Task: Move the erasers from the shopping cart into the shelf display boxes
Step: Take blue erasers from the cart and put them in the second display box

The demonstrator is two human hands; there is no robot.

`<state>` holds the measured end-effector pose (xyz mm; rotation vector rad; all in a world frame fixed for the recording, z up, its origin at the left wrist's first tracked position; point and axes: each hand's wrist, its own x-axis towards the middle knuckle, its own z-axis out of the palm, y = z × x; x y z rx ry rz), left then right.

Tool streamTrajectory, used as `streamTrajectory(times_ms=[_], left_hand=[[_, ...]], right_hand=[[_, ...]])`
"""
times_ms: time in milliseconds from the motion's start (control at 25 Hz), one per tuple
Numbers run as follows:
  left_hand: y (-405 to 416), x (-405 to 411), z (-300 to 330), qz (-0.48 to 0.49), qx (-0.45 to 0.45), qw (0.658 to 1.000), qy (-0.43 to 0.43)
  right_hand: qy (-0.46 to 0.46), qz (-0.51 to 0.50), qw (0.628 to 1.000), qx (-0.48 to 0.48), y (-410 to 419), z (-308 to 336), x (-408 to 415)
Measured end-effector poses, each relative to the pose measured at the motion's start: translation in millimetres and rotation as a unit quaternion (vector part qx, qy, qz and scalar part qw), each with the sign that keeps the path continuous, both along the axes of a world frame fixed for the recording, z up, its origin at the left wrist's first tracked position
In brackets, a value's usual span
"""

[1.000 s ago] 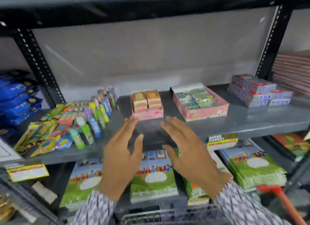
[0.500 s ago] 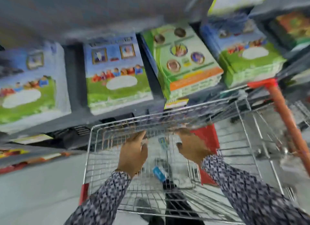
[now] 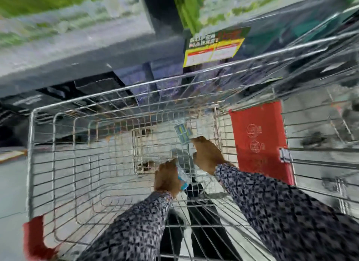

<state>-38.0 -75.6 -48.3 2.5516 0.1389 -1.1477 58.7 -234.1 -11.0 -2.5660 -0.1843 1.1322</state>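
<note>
I am looking down into the wire shopping cart (image 3: 31, 163). My left hand (image 3: 167, 177) is low in the basket with its fingers curled around a small blue-and-white eraser pack (image 3: 183, 180). My right hand (image 3: 208, 156) is deeper in and to the right, fingers apart, its fingertips touching a second blue-green eraser pack (image 3: 182, 133) that lies on the cart floor. The shelf display boxes are out of view. The picture is blurred by motion.
A red plastic flap (image 3: 256, 142) forms the cart's right inner wall. The grey shelf edge (image 3: 87, 52) with a yellow price label (image 3: 213, 50) runs just beyond the cart's far rim. A red corner bumper (image 3: 35, 239) is at the near left.
My view dropped from the shelf down into the cart. Both hands left the shelf and went down to the cart floor, the left closing on an eraser pack, the right reaching another.
</note>
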Motion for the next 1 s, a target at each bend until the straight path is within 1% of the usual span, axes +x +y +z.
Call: streamTrajectory(times_ms=[40,80,160,200,240,320,360,400,480,560,680,800,840,880,920,960,1000], left_hand=[[3,1,6,0.023,-0.021,0.999,-0.014],[9,4,10,0.040,-0.029,0.997,-0.056],[26,11,16,0.055,-0.010,0.983,-0.173],[37,16,19,0.041,0.008,0.980,-0.195],[45,18,20,0.012,0.028,0.979,-0.200],[56,22,21,-0.049,0.062,0.984,-0.162],[56,24,22,-0.046,0.068,0.985,-0.152],[54,26,21,-0.008,0.062,0.986,-0.158],[46,32,16,0.115,0.050,0.975,-0.183],[35,39,11,0.189,0.053,0.966,-0.169],[24,42,-3,0.251,0.051,0.958,-0.129],[24,38,-10,0.303,0.025,0.943,-0.136],[26,37,-3,0.326,0.014,0.934,-0.147],[32,37,2,0.349,0.006,0.923,-0.160],[39,36,13,0.371,-0.008,0.913,-0.167],[45,34,29,0.388,-0.024,0.904,-0.178],[51,33,56,0.399,-0.046,0.894,-0.197]], right_hand=[[-0.005,-0.003,1.000,-0.002,-2,2,-2],[-0.012,-0.009,1.000,-0.005,-3,1,-2],[-0.025,-0.031,0.999,-0.002,-3,2,1],[-0.030,-0.039,0.999,-0.003,0,2,5],[-0.031,-0.040,0.999,-0.005,4,0,8],[-0.036,-0.040,0.999,-0.001,13,-6,11],[-0.039,-0.045,0.998,-0.001,17,-9,12],[-0.042,-0.060,0.997,-0.001,21,-14,13],[-0.069,-0.094,0.993,-0.002,30,-22,16],[-0.095,-0.130,0.987,-0.011,39,-30,20],[-0.095,-0.175,0.979,-0.034,50,-47,26],[-0.100,-0.246,0.964,-0.022,53,-61,25],[-0.106,-0.273,0.956,-0.016,53,-59,23],[-0.112,-0.286,0.951,-0.005,51,-59,21],[-0.121,-0.289,0.950,0.016,49,-47,18],[-0.138,-0.287,0.947,0.046,46,-35,13],[-0.148,-0.294,0.940,0.088,44,-10,9]])
